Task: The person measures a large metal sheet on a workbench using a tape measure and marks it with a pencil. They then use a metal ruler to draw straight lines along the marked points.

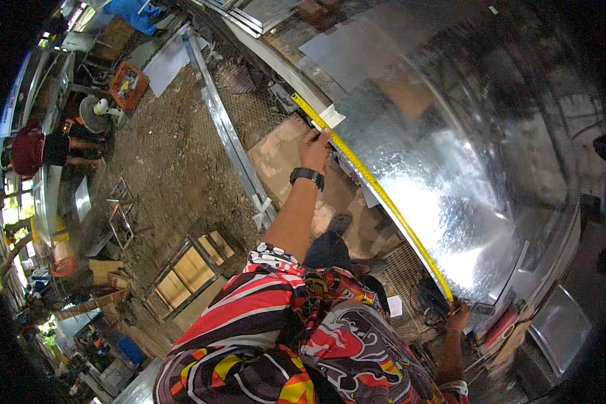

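A yellow tape measure (382, 190) is stretched straight along the near edge of a large shiny metal sheet (438, 168). My left hand (314, 149), with a dark watch on its wrist, pinches the blade close to its far end, where a small white piece (332, 116) lies beside it. At the lower right my right hand (458, 318) is closed on the tape's other end, at the sheet's near corner. Its fingers are partly hidden, and I cannot make out the tape's case clearly.
Long metal profiles (225, 124) lie on the dirt floor to the left, near a framed panel (185, 276). Another person (30, 151) crouches at the far left beside a fan (95, 113) and an orange crate (128, 86). A perforated brown crate (400, 276) stands below the sheet's edge.
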Action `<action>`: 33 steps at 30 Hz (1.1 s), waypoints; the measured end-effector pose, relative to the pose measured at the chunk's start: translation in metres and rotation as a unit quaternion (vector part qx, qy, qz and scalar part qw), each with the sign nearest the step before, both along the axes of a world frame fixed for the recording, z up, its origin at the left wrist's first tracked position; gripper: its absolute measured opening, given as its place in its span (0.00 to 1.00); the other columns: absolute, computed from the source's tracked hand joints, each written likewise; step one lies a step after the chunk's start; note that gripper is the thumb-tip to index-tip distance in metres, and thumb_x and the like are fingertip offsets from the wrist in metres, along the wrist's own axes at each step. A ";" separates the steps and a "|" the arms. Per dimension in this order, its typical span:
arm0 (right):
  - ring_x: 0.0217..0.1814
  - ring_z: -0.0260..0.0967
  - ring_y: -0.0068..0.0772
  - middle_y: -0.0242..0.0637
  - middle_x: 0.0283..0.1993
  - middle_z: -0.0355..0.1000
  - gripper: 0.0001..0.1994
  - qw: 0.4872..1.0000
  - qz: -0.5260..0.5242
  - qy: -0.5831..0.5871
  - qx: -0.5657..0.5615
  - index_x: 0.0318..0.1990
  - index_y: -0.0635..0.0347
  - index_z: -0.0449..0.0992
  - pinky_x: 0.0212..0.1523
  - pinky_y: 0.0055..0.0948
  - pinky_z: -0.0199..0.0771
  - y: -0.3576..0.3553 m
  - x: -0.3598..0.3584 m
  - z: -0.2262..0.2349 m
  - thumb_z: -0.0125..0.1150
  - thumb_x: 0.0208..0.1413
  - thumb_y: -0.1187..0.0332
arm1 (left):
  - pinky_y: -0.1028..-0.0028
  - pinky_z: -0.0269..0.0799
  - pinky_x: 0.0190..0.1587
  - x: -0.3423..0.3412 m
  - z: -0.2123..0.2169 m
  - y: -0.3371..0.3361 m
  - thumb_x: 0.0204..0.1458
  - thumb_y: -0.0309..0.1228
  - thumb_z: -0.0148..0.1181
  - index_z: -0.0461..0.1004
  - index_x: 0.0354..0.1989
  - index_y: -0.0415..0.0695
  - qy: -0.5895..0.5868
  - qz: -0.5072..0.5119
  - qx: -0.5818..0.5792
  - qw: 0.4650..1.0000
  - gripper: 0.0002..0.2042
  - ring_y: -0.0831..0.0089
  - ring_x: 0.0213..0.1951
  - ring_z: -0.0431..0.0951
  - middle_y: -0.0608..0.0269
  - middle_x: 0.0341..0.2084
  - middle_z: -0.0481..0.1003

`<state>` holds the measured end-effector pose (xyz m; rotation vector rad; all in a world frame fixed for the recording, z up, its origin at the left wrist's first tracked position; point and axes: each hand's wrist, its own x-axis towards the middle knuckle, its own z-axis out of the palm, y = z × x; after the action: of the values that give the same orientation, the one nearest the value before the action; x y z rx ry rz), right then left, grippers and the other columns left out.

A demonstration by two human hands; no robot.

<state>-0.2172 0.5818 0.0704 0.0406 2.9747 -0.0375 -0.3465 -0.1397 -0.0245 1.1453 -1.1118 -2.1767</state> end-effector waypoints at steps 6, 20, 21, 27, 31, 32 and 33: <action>0.41 0.76 0.54 0.51 0.40 0.77 0.19 0.994 -0.013 -0.003 -0.107 0.41 0.63 0.81 0.42 0.49 0.76 0.034 0.006 -0.020 0.79 0.50 0.58 | 0.77 0.64 0.23 -0.009 0.019 -0.002 0.57 0.30 0.71 0.79 0.32 0.41 0.002 0.001 0.024 1.000 0.08 0.82 0.20 0.67 0.73 0.22 0.72; 0.26 0.69 0.39 0.42 0.25 0.74 0.15 0.985 0.044 -0.040 -0.161 0.30 0.66 0.78 0.29 0.40 0.68 0.015 -0.017 -0.014 0.76 0.51 0.63 | 0.78 0.66 0.25 -0.004 0.034 -0.015 0.57 0.30 0.71 0.81 0.39 0.42 0.034 -0.013 0.109 0.993 0.07 0.83 0.25 0.72 0.72 0.29 0.77; 0.26 0.69 0.37 0.41 0.25 0.74 0.15 0.986 0.031 -0.059 -0.150 0.30 0.67 0.78 0.29 0.40 0.68 0.003 -0.016 -0.007 0.75 0.51 0.63 | 0.78 0.66 0.24 -0.003 0.030 -0.014 0.57 0.30 0.71 0.81 0.39 0.43 0.038 -0.008 0.114 0.993 0.07 0.84 0.25 0.71 0.72 0.29 0.77; 0.29 0.69 0.38 0.40 0.26 0.73 0.17 0.973 -0.047 -0.095 -0.203 0.36 0.67 0.80 0.31 0.40 0.70 0.018 -0.004 -0.001 0.74 0.55 0.59 | 0.79 0.65 0.23 -0.007 0.030 0.000 0.57 0.30 0.71 0.80 0.38 0.44 0.055 0.032 0.117 0.991 0.07 0.84 0.23 0.71 0.73 0.27 0.75; 0.29 0.71 0.40 0.40 0.26 0.73 0.19 0.997 0.028 -0.026 -0.063 0.36 0.63 0.81 0.33 0.43 0.71 0.004 -0.003 -0.003 0.73 0.56 0.54 | 0.79 0.67 0.23 -0.007 0.025 0.003 0.57 0.31 0.70 0.80 0.39 0.44 0.100 0.058 0.110 0.987 0.07 0.83 0.23 0.73 0.71 0.28 0.77; 0.29 0.71 0.41 0.41 0.26 0.74 0.19 0.995 0.036 -0.029 -0.090 0.36 0.64 0.81 0.32 0.43 0.72 0.006 -0.006 -0.006 0.72 0.56 0.53 | 0.79 0.68 0.23 -0.007 0.027 0.004 0.56 0.31 0.71 0.80 0.39 0.44 0.085 0.064 0.104 0.989 0.07 0.83 0.23 0.74 0.71 0.29 0.78; 0.29 0.72 0.41 0.41 0.26 0.74 0.20 0.985 0.024 -0.059 -0.160 0.35 0.64 0.81 0.32 0.42 0.72 0.009 -0.012 -0.008 0.72 0.56 0.52 | 0.79 0.69 0.23 -0.007 0.030 0.004 0.56 0.31 0.71 0.80 0.39 0.43 0.070 0.070 0.097 0.990 0.08 0.83 0.24 0.74 0.70 0.29 0.79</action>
<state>-0.2296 0.5913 0.0623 -0.0676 2.8110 -0.4870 -0.3532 -0.1352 0.0055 1.0938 -0.7513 -2.2526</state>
